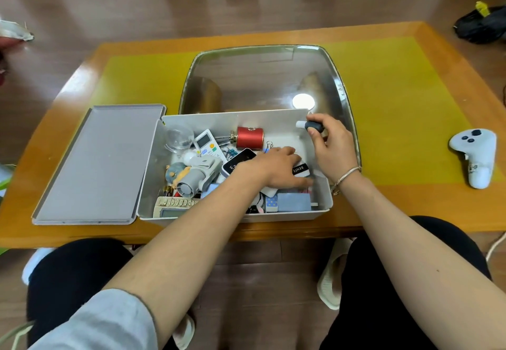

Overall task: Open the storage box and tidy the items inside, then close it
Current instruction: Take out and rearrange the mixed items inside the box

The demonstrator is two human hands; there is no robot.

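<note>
A small dark, white-tipped bottle (310,126) is pinched by the right hand (332,148) above the open white plastic storage box (323,199); a black round "BENTE"-lettered item (301,170) is covered by the flat, relaxed left hand (276,167).

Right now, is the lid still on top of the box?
No, the grey lid lies flat on the table, left of the open storage box.

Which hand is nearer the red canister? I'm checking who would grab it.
Left. The left hand lies just below and right of the red canister, over the box's clutter. The right hand is farther right, holding a small dark bottle.
</note>
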